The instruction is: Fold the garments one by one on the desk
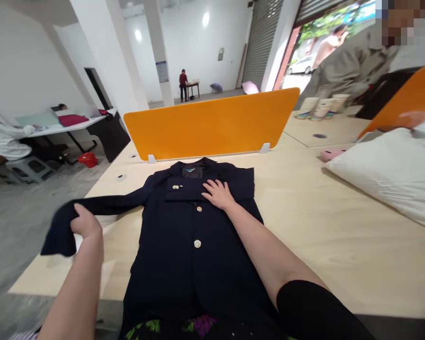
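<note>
A dark navy jacket (184, 255) with gold buttons lies face up on the light wooden table (304, 226), collar toward the orange divider. My left hand (85, 222) is closed around the end of the jacket's left sleeve (102, 205), which stretches out sideways past the table's left edge. My right hand (217, 193) lies flat with fingers spread on the jacket's chest, where the other sleeve is folded across.
An orange divider panel (212, 123) stands along the table's far edge. A white pillow-like bundle (389, 170) and a pink object (331, 153) lie at the right. Another person (354, 61) bends over stacked cups (322, 107) behind. A distant person (183, 85) stands at a desk.
</note>
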A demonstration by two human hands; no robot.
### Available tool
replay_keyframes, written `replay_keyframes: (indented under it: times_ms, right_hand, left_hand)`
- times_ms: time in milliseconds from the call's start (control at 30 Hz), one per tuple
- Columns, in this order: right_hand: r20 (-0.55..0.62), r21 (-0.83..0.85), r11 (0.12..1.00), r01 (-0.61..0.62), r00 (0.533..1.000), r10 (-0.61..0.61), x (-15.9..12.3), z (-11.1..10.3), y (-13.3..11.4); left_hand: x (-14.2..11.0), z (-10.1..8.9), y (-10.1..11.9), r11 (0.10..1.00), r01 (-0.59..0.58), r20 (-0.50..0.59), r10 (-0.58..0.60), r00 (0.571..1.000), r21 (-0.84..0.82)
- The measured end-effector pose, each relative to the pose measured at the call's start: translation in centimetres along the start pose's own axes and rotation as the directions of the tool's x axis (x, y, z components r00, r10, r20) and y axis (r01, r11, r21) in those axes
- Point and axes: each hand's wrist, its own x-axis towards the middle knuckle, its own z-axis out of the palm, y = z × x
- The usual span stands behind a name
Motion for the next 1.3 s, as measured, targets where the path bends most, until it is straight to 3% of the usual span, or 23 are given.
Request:
replay_keyframes:
  times_ms: [67,100,133,167,200,233,267,300,333,400,467,533,600,667,733,800,867,933,1000,1067,1133,1233,1300]
  right_hand:
    - [-0.015,0.052,0.999,-0.002,1.000,0.003,0.2,0.0,0.1]
    - [-0.035,0.100,0.995,-0.008,0.999,0.012,0.4,0.0,0.3]
    - [-0.065,0.172,0.985,-0.021,0.997,0.033,0.5,0.0,0.5]
    - [-0.101,0.272,0.961,-0.036,0.993,0.066,0.7,-0.1,0.8]
    - [-0.139,0.400,0.915,-0.051,0.983,0.116,0.9,-0.2,1.1]
    - [-0.171,0.544,0.837,-0.059,0.969,0.180,1.0,-0.3,1.5]
    - [-0.188,0.684,0.727,-0.055,0.950,0.248,1.2,-0.5,2.0]
    - [-0.187,0.801,0.597,-0.043,0.930,0.318,1.3,-0.6,2.4]
    - [-0.171,0.884,0.467,-0.029,0.909,0.381,1.3,-0.9,2.7]
    - [-0.114,0.961,0.275,-0.023,0.873,0.473,1.2,-1.2,3.3]
    - [-0.076,0.980,0.198,-0.029,0.862,0.501,1.1,-1.5,3.8]
    - [-0.086,0.974,0.227,-0.025,0.880,0.466,1.1,-1.7,4.1]
    - [-0.126,0.935,0.351,-0.046,0.883,0.452,1.2,-1.8,4.3]
    - [-0.172,0.856,0.505,-0.110,0.860,0.480,1.3,-2.2,4.6]
    - [-0.181,0.767,0.611,-0.196,0.847,0.500,1.3,-2.7,4.9]
    - [-0.125,0.666,0.687,-0.291,0.864,0.487,1.2,-3.5,5.1]
    - [-0.059,0.565,0.735,-0.375,0.870,0.489,0.8,-4.3,4.9]
    - [-0.058,0.465,0.771,-0.434,0.854,0.516,0.3,-5.2,4.3]
    - [-0.173,0.327,0.819,-0.472,0.822,0.543,-0.2,-6.0,3.2]
    - [-0.349,0.160,0.878,-0.450,0.807,0.477,-0.7,-6.5,1.9]
    - [-0.416,0.020,0.940,-0.341,0.852,0.318,-0.9,-6.1,0.8]
    - [-0.180,-0.099,0.983,-0.158,0.974,0.138,-0.9,-4.0,0.0]
    - [-0.011,-0.113,0.987,-0.115,0.993,0.115,-0.8,-2.3,0.2]
  left_hand:
    - [-0.4,2.0,3.4,1.000,0.002,-0.141,0.001,0.990,0.022]
    - [-1.0,3.2,5.3,0.998,-0.047,-0.157,0.054,0.986,0.050]
    - [-2.0,4.7,7.1,0.981,-0.167,-0.099,0.176,0.979,0.100]
    - [-3.3,6.2,8.7,0.936,-0.320,0.030,0.319,0.947,0.147]
    - [-4.9,7.8,10.0,0.846,-0.512,0.266,0.463,0.845,0.153]
    - [-6.6,9.3,10.9,0.748,-0.652,0.466,0.536,0.704,0.124]
    - [-8.3,10.7,11.4,0.654,-0.753,0.619,0.564,0.546,0.069]
    - [-9.9,11.9,11.4,0.609,-0.793,0.682,0.576,0.451,0.009]
    - [-11.3,12.8,11.1,0.573,-0.819,0.731,0.570,0.376,-0.025]
    - [-13.1,13.7,9.9,0.550,-0.834,0.770,0.553,0.318,-0.051]
    - [-13.2,13.9,8.8,0.563,-0.824,0.767,0.554,0.323,-0.060]
    - [-12.1,13.6,8.3,0.598,-0.799,0.704,0.593,0.392,-0.058]
    - [-10.3,13.4,8.2,0.614,-0.789,0.611,0.630,0.479,-0.013]
    - [-8.7,13.4,8.0,0.596,-0.799,0.551,0.642,0.533,0.077]
    - [-7.5,13.7,7.3,0.566,-0.808,0.598,0.594,0.538,0.164]
    - [-7.0,14.2,6.1,0.558,-0.799,0.690,0.488,0.534,0.223]
    - [-7.0,14.6,5.0,0.567,-0.786,0.745,0.407,0.528,0.247]
    - [-7.2,14.9,4.3,0.579,-0.779,0.737,0.412,0.535,0.241]
    - [-7.5,14.8,4.2,0.593,-0.774,0.683,0.472,0.557,0.222]
    - [-7.6,14.6,4.4,0.611,-0.764,0.587,0.547,0.597,0.208]
    - [-7.7,14.5,4.6,0.613,-0.765,0.514,0.600,0.613,0.197]
    - [-7.7,14.9,4.5,0.572,-0.802,0.622,0.569,0.539,0.173]
    - [-7.6,15.2,4.2,0.554,-0.815,0.716,0.500,0.488,0.169]
